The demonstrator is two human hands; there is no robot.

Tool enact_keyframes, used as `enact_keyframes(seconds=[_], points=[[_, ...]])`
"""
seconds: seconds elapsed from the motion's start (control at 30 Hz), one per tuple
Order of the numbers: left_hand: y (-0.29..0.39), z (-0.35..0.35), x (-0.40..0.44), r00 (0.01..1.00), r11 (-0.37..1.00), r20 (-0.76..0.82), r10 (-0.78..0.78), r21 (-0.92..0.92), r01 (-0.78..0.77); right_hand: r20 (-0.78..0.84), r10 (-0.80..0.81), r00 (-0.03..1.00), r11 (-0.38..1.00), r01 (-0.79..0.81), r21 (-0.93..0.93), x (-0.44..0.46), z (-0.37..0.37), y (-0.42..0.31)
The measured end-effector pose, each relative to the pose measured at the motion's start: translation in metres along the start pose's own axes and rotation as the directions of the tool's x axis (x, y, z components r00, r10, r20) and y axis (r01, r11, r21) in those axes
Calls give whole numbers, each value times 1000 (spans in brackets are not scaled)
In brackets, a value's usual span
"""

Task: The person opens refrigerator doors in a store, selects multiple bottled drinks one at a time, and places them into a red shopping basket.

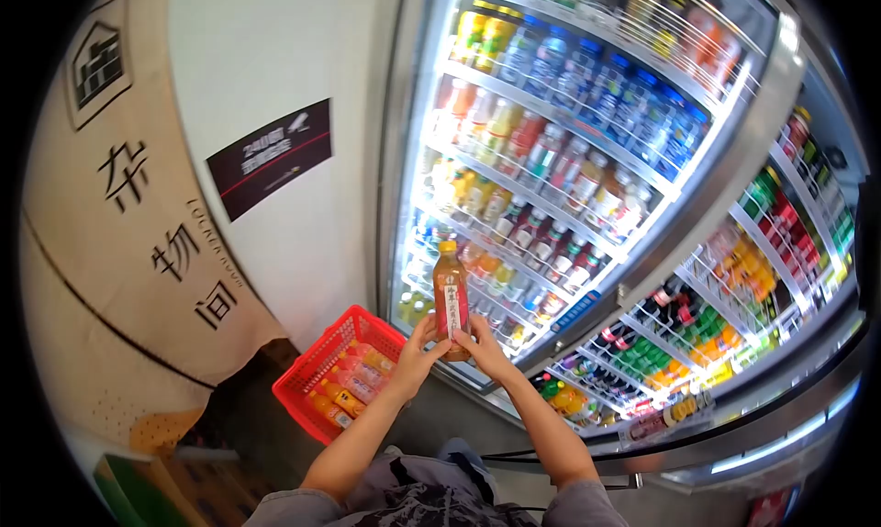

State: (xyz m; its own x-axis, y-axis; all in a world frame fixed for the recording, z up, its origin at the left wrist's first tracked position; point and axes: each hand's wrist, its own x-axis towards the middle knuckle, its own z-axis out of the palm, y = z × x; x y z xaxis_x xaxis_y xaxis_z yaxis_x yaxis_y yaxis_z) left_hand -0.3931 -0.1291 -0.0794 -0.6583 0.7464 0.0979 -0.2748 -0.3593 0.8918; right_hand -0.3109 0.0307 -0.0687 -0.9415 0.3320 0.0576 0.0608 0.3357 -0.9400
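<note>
Both my hands hold one bottle of brown drink (451, 293) upright in front of me. It has a yellow cap and a red and white label with dark writing. My left hand (424, 351) grips its lower left side, and my right hand (482, 348) closes on its lower right side. The thumbs lie near each other at the front of the label. On the floor to the left stands a red plastic basket (292, 394) with several bottles of orange and pink drinks (349, 400) lying in it.
A lit drinks fridge (551, 105) with shelves of bottles stands ahead. To the right, another drinks fridge (716, 316) holds more bottles. A beige cloth curtain (119, 224) with dark characters hangs on the left. Boxes (197, 486) sit at the lower left.
</note>
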Motion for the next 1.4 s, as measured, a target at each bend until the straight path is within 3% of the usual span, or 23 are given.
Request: enact_keyframes(seconds=[0.1, 0.17, 0.23, 0.27, 0.37, 0.4, 0.43, 0.5, 0.57, 0.63, 0.67, 0.7, 0.83, 0.93, 1.0, 1.13, 1.2, 1.23, 1.33, 1.4], points=[[-11, -33, -17, 991, 996, -129, -39, -86, 28, 73, -12, 997, 993, 3, 120, 21, 37, 6], [-20, -54, -30, 962, 986, -255, -96, -159, 57, 173, -19, 985, 997, 5, 78, 34, 59, 8], [-39, -86, -39, 959, 986, -283, -27, -166, -21, 269, -17, 963, 999, 6, 42, 50, 92, 16], [-48, -99, -46, 948, 988, -317, 6, -145, -54, 330, 10, 944, 991, -55, 126, 49, 100, 1], [-70, -126, -69, 902, 977, -432, 18, -185, -108, 421, -3, 907, 981, -79, 178, 64, 146, 45], [-68, -130, -77, 869, 982, -492, -48, -184, -50, 440, -98, 893, 993, 119, -20, 70, 156, 63], [-69, -133, -87, 828, 982, -549, -114, -191, 9, 492, -91, 866, 993, 113, -15, 71, 166, 71], [-81, -143, -100, 759, 974, -632, -159, -225, 16, 651, 98, 752, 962, -239, 131, 75, 186, 84], [-102, -150, -112, 728, 978, -665, -163, -206, 31, 677, 125, 726, 961, -259, 100, 72, 205, 121], [-134, -160, -121, 657, 980, -736, -164, -197, 24, 772, 97, 628, 983, -182, 25, 75, 224, 161], [-139, -161, -125, 638, 971, -741, -212, -236, 48, 797, 182, 576, 939, -342, 32, 72, 226, 167], [-145, -163, -128, 616, 958, -744, -260, -277, 71, 813, 186, 552, 939, -343, 18, 73, 233, 173], [-182, -177, -140, 506, 941, -801, -319, -330, 71, 825, 271, 496, 937, -331, -109, 69, 261, 200], [-215, -193, -150, 413, 966, -876, -250, -197, 166, 836, 309, 455, 924, -352, -150, 65, 284, 221], [-239, -207, -158, 333, 952, -894, -300, -262, 157, 854, 352, 384, 871, -469, -148, 62, 300, 235], [-265, -226, -175, 298, 958, -912, -283, -256, 126, 841, 415, 346, 842, -496, -211, 48, 330, 257], [-270, -239, -180, 211, 888, -882, -422, -356, 291, 848, 402, 344, 841, -504, -194, 43, 346, 267], [-268, -242, -180, 206, 887, -880, -429, -367, 282, 848, 410, 335, 840, -502, -208, 40, 352, 270], [-260, -251, -180, 71, 703, -973, -219, -107, 703, 832, 437, 341, 857, -440, -269, 38, 376, 279], [-255, -252, -181, 46, 642, -953, -300, -166, 748, 810, 468, 353, 868, -355, -347, 34, 388, 289]])
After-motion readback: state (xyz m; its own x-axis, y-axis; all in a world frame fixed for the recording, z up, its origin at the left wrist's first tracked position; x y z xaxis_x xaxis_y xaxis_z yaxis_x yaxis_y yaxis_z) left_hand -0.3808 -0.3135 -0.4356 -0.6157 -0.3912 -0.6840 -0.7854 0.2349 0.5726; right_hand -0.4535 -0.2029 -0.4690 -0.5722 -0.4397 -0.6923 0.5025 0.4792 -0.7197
